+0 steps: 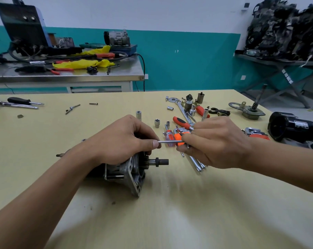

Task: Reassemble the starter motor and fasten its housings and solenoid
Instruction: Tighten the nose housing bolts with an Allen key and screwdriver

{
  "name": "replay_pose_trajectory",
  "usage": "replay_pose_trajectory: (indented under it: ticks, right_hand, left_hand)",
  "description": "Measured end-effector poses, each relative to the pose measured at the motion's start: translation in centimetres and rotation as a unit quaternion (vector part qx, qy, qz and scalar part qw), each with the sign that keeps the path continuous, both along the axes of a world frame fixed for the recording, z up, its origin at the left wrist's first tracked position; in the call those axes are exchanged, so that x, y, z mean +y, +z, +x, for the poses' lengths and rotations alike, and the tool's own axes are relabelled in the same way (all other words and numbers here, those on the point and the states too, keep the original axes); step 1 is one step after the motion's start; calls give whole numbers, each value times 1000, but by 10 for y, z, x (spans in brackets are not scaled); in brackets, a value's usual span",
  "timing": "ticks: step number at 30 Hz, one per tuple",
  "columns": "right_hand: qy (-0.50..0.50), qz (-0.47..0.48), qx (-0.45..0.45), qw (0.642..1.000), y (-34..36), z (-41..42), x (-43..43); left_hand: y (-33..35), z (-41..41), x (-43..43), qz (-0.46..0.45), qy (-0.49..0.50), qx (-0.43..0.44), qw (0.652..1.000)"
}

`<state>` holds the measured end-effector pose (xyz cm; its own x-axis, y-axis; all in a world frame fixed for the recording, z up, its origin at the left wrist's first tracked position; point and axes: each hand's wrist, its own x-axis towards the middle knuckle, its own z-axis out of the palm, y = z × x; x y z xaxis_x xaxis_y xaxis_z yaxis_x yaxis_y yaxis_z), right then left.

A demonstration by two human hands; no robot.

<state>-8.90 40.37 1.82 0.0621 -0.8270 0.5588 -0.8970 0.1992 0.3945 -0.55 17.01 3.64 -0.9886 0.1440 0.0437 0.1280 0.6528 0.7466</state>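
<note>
Grey cast-metal starter motor (pixel 132 169) lay on its side mid pale wooden table (pixel 170 212). Left hand (pixel 119 139) curled over its housing, thumb on silver hex key (pixel 170 141). Right hand (pixel 214 142) clamped orange hex-key holder (pixel 179 139). Motor probably heavy, rigid, greasy: grip body, not shaft.

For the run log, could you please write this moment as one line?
left hand: grips starter motor | right hand: holds hex key set, extended key reaching left thumb

A single wide-angle view from the person's head, facing forward and down, close above the yellow table (pixel 170 212) — the teal wall (pixel 188 60) far off.
</note>
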Motion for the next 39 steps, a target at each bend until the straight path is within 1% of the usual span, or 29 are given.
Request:
replay_pose_trajectory:
  ticks: [3,5,6,7,8,10,11,12,13,14,15,16,17,18,19,20,22,26,28,29,30,31,33,34,35,36,37,38,39]
  right_hand:
    - [-56,-24,-224,973,-2,8,-3]
    - [-66,-66,-366,926,-6,15,-5]
    - [-75,-95,-443,888,-6,19,-8]
    - [-90,-129,-534,831,-6,23,-12]
    - [-112,-163,-640,743,-4,26,-15]
    - [-143,-180,-826,515,-1,28,-20]
    - [-149,-176,-871,435,1,29,-22]
    - [-151,-172,-887,402,2,30,-22]
    - [-153,-166,-883,412,4,30,-21]
    - [-164,-155,-853,471,5,29,-21]
    - [-186,-133,-783,578,5,28,-19]
    - [-211,-99,-669,706,4,27,-16]
    - [-225,-64,-515,825,2,24,-12]
    - [-222,-36,-346,911,0,19,-7]
    - [-195,-24,-211,957,0,13,-1]
    - [-152,-15,-120,981,-1,7,5]
    - [-83,-5,-26,996,-5,-1,11]
    - [-41,-14,-9,999,-9,-7,4]
    - [-49,-37,-93,994,-18,0,0]
    - [-68,-58,-177,980,-22,7,-2]
    - [-89,-84,-293,948,-24,15,-3]
    - [-109,-107,-430,890,-23,23,-6]
    - [-153,-140,-687,697,-16,35,-11]
    - [-156,-152,-776,592,-13,37,-12]
    - [-153,-163,-831,509,-9,38,-12]
    - [-156,-169,-854,467,-5,37,-11]
    - [-162,-161,-858,460,-2,38,-11]
    - [-167,-144,-855,469,1,38,-12]
    - [-174,-124,-840,498,3,38,-13]
  left_hand:
    - [-1,-1,-1,8,-3,4,1000]
    - [-2,-1,0,13,-2,7,1000]
    - [-2,-1,0,14,-1,8,1000]
    - [-2,-1,1,14,0,9,1000]
    - [-1,-1,1,13,2,9,1000]
    - [-1,-2,0,8,8,8,1000]
    - [-1,-2,0,6,10,6,1000]
    - [-1,-2,0,6,9,4,1000]
    - [-1,-1,0,7,8,2,1000]
    - [-1,-1,0,7,7,1,1000]
    - [-1,-1,0,7,8,0,1000]
    - [-1,-1,0,6,8,-1,1000]
    - [-1,-1,0,3,8,-1,1000]
    - [-1,-1,-1,-1,9,-2,1000]
    - [-1,-1,-1,-5,9,-3,1000]
    - [-1,-1,-1,-8,9,-4,1000]
    - [-1,-1,-1,-9,8,-3,1000]
    - [-1,-2,-1,-15,8,-1,1000]
    - [-2,-2,-1,-7,9,3,1000]
    - [-3,-2,0,1,7,5,1000]
    - [-2,-2,0,6,5,7,1000]
    - [-2,-2,0,6,4,8,1000]
    - [-3,-3,1,2,6,12,1000]
    - [-3,-3,1,1,6,13,1000]
    - [-3,-4,1,3,7,13,1000]
    - [-3,-4,1,5,8,12,1000]
    - [-3,-3,1,5,9,10,1000]
    - [-2,-3,0,2,9,9,1000]
    - [-2,-2,0,0,9,8,1000]
